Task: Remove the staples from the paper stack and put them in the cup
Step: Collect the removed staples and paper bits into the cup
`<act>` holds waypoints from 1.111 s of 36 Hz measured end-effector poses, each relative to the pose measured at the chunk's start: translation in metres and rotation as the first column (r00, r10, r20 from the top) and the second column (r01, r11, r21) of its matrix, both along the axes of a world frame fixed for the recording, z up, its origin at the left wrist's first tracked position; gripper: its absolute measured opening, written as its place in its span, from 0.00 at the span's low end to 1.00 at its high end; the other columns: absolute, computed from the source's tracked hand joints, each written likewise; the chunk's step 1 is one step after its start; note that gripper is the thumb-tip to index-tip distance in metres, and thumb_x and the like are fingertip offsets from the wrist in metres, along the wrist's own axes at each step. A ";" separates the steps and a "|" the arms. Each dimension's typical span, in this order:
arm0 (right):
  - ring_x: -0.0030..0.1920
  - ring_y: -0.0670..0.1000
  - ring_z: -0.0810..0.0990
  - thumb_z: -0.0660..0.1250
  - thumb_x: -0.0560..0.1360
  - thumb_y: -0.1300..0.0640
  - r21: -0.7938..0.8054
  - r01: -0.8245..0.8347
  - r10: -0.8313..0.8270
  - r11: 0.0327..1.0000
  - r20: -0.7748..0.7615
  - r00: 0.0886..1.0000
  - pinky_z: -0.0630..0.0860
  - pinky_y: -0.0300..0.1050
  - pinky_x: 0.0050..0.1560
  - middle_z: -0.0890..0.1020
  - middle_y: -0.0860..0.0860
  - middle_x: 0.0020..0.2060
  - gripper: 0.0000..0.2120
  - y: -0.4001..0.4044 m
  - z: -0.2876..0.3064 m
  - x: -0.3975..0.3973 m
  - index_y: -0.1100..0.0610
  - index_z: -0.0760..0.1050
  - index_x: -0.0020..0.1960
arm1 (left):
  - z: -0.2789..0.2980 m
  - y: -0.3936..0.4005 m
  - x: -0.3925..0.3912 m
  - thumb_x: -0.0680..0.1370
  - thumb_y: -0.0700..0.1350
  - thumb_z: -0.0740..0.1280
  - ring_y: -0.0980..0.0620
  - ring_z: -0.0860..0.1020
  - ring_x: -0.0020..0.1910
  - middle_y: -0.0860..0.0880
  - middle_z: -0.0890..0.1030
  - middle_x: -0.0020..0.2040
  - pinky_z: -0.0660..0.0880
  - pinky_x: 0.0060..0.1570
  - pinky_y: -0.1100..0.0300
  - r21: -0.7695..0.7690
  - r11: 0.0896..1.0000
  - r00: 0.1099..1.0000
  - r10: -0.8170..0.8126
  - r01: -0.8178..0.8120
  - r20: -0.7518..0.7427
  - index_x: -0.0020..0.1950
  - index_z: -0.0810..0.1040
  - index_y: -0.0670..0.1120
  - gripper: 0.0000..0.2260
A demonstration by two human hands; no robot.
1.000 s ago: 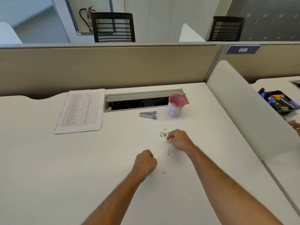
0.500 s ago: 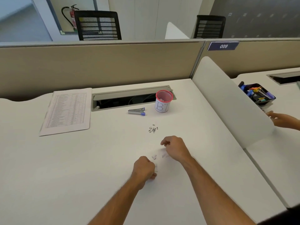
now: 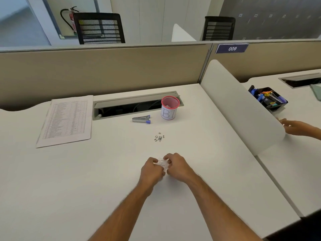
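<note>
Fingers of both hands, left hand [image 3: 151, 169] and right hand [image 3: 177, 166], pinch small paper scraps [image 3: 163, 163] together. The staples [image 3: 159, 137] lie beyond, toward the cup [image 3: 169, 108], slightly nearer the right hand.

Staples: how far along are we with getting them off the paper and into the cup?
Pulled: loose staples lie on the desk, paper stack set aside. In hand: left hand and right hand hold small white scraps. Left: move staples into the cup.

Both forearms reach toward 12 o'clock; the left hand [image 3: 151, 170] and right hand [image 3: 177, 166] meet, fingers curled, pinching small white scraps [image 3: 163, 163].
</note>
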State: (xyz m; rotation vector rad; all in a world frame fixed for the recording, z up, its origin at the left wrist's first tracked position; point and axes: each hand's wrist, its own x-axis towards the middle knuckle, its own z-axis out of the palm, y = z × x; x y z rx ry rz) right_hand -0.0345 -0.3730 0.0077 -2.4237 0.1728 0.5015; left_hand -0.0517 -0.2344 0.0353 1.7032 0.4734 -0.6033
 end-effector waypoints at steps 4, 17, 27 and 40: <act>0.60 0.55 0.77 0.74 0.69 0.60 0.020 0.012 -0.012 1.000 0.002 1.000 0.74 0.40 0.53 0.69 0.54 0.62 0.34 0.006 -0.005 -0.001 0.49 0.69 0.73 | 0.000 0.007 0.000 0.79 0.36 0.61 0.45 0.84 0.40 0.45 0.84 0.46 0.84 0.45 0.50 0.146 0.989 0.997 0.023 -0.033 0.073 0.61 0.74 0.46 0.12; 0.58 0.51 0.74 0.74 0.73 0.56 0.015 0.037 -0.038 0.999 0.142 0.989 0.71 0.38 0.52 0.73 0.51 0.57 0.15 0.029 -0.016 0.013 0.52 0.80 0.59 | -0.006 0.015 -0.001 0.82 0.35 0.58 0.48 0.77 0.60 0.46 0.78 0.67 0.77 0.58 0.57 0.275 0.959 0.982 -0.111 0.066 0.153 0.74 0.70 0.43 0.20; 0.40 0.48 0.79 0.75 0.74 0.54 0.004 0.066 -0.066 0.998 0.149 0.987 0.72 0.37 0.38 0.83 0.50 0.40 0.07 0.029 -0.014 0.027 0.59 0.84 0.44 | -0.007 0.024 0.007 0.80 0.34 0.55 0.46 0.77 0.64 0.45 0.77 0.67 0.77 0.61 0.55 0.286 0.957 0.982 -0.090 0.039 0.165 0.73 0.72 0.44 0.22; 0.35 0.46 0.83 0.71 0.71 0.65 0.109 0.209 -0.218 0.972 0.082 0.972 0.77 0.36 0.37 0.86 0.47 0.35 0.08 0.014 -0.002 0.040 0.55 0.84 0.37 | -0.004 0.030 0.016 0.80 0.33 0.55 0.50 0.76 0.55 0.47 0.77 0.66 0.72 0.46 0.62 0.263 0.964 0.983 -0.083 0.037 0.164 0.71 0.73 0.45 0.21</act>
